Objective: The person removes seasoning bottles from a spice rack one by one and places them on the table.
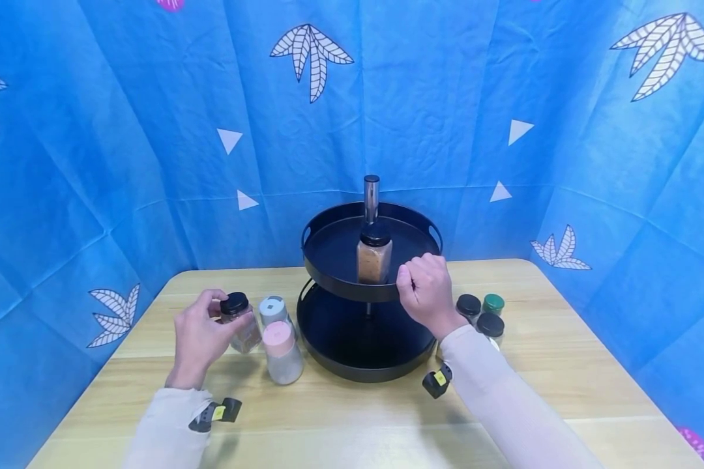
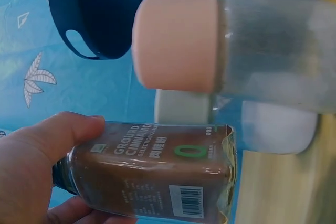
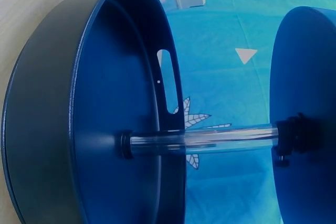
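Note:
My left hand (image 1: 202, 335) holds a jar of ground cinnamon (image 2: 152, 169) near its black lid, thumb on one side and fingers on the other. The jar's base appears raised off the table. Beside it stand a pink-capped bottle (image 1: 283, 358) and a grey-capped bottle (image 1: 272, 309). At the centre is a black two-tier round tray (image 1: 334, 281); its upper tier bears a black-lidded jar of orange-brown powder (image 1: 374, 260). My right hand (image 1: 427, 290) grips the upper tier's rim at the front right with curled fingers. The right wrist view shows both tiers and the shiny post (image 3: 231, 137), but not the hand.
Right of the tray, partly behind my right forearm, stand several jars, among them a green-lidded jar (image 1: 494, 303) and a black-lidded jar (image 1: 490, 324). Everything rests on a light wooden table (image 1: 340, 423). A blue patterned cloth (image 1: 434, 98) hangs around the back and sides.

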Demonstrator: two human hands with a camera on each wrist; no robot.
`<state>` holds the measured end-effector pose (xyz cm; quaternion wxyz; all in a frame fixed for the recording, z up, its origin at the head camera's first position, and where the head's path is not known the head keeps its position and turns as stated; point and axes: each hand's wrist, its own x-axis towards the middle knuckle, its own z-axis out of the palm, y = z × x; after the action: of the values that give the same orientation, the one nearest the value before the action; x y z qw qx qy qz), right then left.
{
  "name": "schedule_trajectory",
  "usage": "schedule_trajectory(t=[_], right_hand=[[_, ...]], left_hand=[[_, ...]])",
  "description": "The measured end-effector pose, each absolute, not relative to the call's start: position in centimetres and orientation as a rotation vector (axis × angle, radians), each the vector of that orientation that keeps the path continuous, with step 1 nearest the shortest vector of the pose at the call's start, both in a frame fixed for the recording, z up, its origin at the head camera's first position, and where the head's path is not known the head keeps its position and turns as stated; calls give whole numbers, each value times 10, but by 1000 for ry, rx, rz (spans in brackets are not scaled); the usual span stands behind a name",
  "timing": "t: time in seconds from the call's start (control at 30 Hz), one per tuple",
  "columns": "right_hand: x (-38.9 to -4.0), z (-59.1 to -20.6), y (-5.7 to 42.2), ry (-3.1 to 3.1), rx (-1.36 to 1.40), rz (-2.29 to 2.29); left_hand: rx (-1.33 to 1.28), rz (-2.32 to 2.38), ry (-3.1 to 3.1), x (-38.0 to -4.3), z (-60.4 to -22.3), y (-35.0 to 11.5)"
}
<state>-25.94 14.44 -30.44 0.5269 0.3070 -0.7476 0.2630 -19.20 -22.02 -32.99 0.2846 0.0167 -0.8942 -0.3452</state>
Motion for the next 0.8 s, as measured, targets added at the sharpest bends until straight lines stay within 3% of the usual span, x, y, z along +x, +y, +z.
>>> schedule_trajectory(t=[0.8], right_hand=[[-259, -304, 144, -1785, 734, 629]], left_hand=[[118, -947, -2540, -191, -356, -220]])
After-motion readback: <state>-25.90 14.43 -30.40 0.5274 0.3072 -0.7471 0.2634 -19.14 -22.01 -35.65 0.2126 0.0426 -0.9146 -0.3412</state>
